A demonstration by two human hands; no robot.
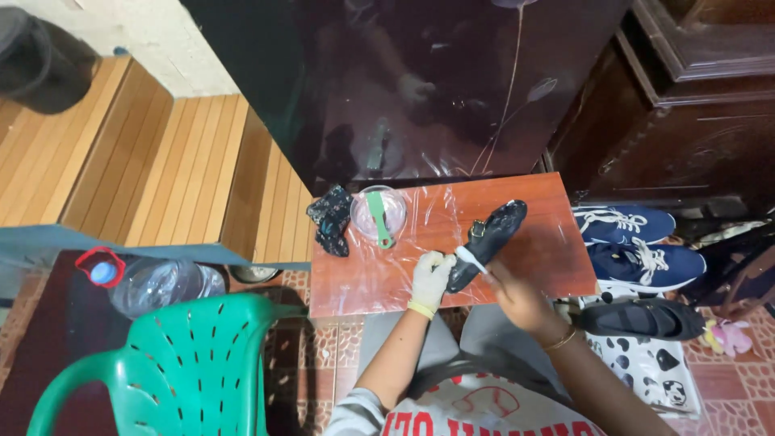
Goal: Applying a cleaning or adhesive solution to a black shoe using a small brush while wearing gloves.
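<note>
black shoe (488, 239) between both hands

Black shoe (492, 234) tilted on board; perhaps toothbrush (471, 259) touching.

A glossy black shoe (488, 238) lies on a reddish wood-look board (557, 250) under shiny clear plastic film, with a smooth green plastic chair (194, 363) at eight o'clock.

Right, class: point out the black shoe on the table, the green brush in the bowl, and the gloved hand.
black shoe (492, 234), head view, on its upper.
green brush (378, 214), head view, on its handle.
gloved left hand (430, 278), head view, on the back of the glove.
</note>
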